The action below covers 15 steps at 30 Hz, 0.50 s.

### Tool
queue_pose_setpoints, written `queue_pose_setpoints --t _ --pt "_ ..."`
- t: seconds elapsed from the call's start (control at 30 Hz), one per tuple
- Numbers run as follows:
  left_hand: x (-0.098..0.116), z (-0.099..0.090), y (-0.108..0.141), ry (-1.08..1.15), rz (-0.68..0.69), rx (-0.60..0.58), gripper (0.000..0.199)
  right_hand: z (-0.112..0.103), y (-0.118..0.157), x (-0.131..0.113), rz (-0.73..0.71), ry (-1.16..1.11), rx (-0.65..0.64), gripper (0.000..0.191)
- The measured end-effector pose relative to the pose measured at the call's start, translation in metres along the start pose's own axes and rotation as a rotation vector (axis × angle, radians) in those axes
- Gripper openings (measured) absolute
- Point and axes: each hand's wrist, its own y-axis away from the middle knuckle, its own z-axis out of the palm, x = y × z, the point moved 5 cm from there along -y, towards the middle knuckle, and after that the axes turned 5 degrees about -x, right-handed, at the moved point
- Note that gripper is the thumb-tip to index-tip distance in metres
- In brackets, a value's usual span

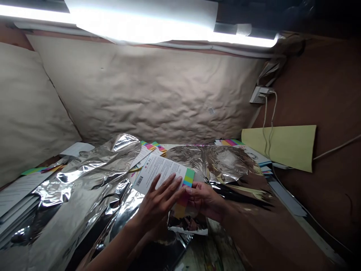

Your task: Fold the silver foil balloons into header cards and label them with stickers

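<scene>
The left hand [158, 201] lies spread on a white, rainbow-edged paper card [160, 177], the right hand [204, 199] pinching its end (crinkled silver foil [84, 180] beneath).

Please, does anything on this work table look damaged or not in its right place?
Yes: the silver foil on the left is heavily crumpled, with deep creases, so it looks damaged. The printed card under the left hand, held by the right hand, looks flat.

The left hand [158, 201] is open and flat, with its fingers spread, and the right hand [203, 199] is curled just beside those fingertips. Below this grip, the left forearm [113, 252] and right forearm [235, 222] make 2 slanted lines.
</scene>
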Motion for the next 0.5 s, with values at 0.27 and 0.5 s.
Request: queue_pose_setpoints --t 0.27,0.5 --pt "-0.011 -0.017 0.008 0.090 -0.137 0.056 0.070 0.003 -0.009 -0.007 -0.069 0.354 0.071 0.039" --pt "-0.021 -0.026 0.016 0.016 -0.252 -0.013 0.102 0.036 -0.023 -0.009 -0.079 0.494 -0.010 0.038"
